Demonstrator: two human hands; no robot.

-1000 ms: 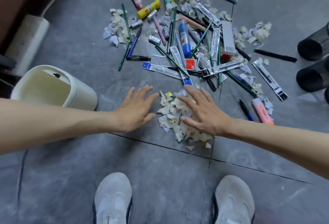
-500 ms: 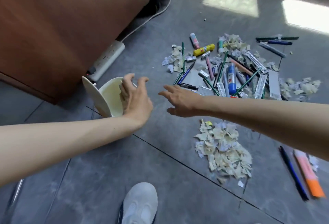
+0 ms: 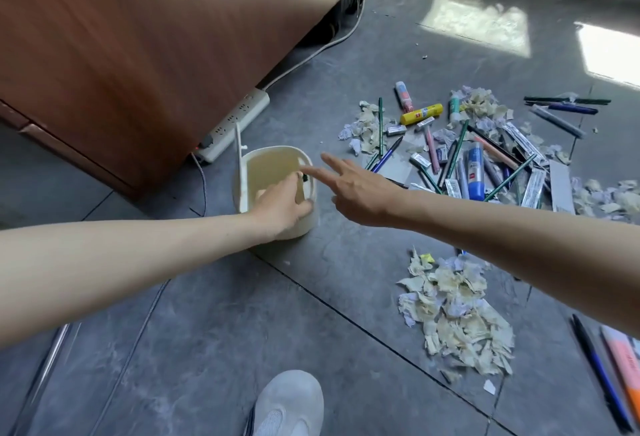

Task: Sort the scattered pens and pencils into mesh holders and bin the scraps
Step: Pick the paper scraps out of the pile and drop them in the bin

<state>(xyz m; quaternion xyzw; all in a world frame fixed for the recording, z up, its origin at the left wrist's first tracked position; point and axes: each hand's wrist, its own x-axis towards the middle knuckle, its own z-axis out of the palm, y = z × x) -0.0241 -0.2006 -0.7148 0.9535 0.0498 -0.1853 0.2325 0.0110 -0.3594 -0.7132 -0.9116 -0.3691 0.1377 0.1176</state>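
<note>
**On the floor: hands at the bin, scraps waiting**

At far left, a wooden cabinet backs a power strip. Just right of it stands the cream bin, its lid tipped upright so the mouth is clear. The left hand curls over the bin's near rim, fingers closed on the edge, probably to steady it or drag it nearer. The right hand hovers beside the bin, spread and empty, forefinger reaching toward the rim. Further right, at lower centre, the scraps lie gathered in one heap, apparently so they can be scooped up together. Beyond, at upper right, the pens and pencils lie jumbled with more scraps, unsorted. A shoe shows at the bottom edge. No mesh holders are in view.
</note>
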